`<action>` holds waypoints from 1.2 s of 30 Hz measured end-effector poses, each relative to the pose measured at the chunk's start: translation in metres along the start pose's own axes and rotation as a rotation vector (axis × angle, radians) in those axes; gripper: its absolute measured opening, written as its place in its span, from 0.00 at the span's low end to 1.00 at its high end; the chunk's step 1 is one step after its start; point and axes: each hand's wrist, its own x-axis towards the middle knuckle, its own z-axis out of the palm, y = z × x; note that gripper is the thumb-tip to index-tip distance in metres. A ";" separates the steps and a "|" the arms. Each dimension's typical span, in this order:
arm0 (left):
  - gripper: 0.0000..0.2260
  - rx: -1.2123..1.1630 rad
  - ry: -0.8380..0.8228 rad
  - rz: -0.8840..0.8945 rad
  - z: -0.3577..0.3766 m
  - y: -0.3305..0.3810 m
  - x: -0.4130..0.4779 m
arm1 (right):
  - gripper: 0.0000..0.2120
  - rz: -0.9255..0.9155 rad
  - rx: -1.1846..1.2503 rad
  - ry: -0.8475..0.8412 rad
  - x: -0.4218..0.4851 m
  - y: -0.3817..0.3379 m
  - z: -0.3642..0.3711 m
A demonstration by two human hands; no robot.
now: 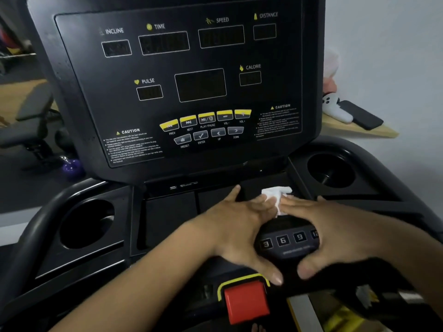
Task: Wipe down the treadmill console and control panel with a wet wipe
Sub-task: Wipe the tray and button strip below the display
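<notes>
Risk: my thumbs hang just above the red stop button [245, 299], and the numbered speed keys [282, 240] sit right between my palms. A heavy press could trigger something, though the display windows [164, 42] all look dark.
Second risk: the wet wipe [275, 195] is bunched small, so it could slide out from between my fingertips or leave the panel half-covered.
Left hand [242, 221]: spread flat, fingers splayed, fingertips touching the wipe's left edge, thumb down by the yellow-edged button housing. Not clenched.
Right hand [318, 226]: also flat and wide, fingertips on the wipe's right side. I'm pressing it, not pinching it, as far as I can tell.
Wipe location: crumpled on the lower control panel [167, 219], just above the speed keys, below the upright console [72, 97].
Left to do: the upright console and cup holders [86, 224].
</notes>
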 end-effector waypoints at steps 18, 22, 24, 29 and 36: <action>0.50 -0.052 0.095 -0.054 0.003 0.009 0.013 | 0.46 -0.010 -0.051 0.152 0.018 -0.011 0.001; 0.49 -0.113 0.106 -0.037 0.009 0.005 -0.001 | 0.43 0.001 -0.022 0.082 0.001 -0.011 -0.003; 0.48 -0.132 0.108 -0.052 0.000 -0.002 0.012 | 0.41 0.006 0.047 0.098 0.018 -0.008 -0.014; 0.46 -0.118 0.092 -0.055 -0.009 0.004 0.015 | 0.46 -0.014 -0.028 0.142 0.024 -0.006 -0.010; 0.48 -0.046 0.121 -0.116 0.004 0.010 0.012 | 0.46 0.017 -0.103 0.161 0.020 -0.009 0.003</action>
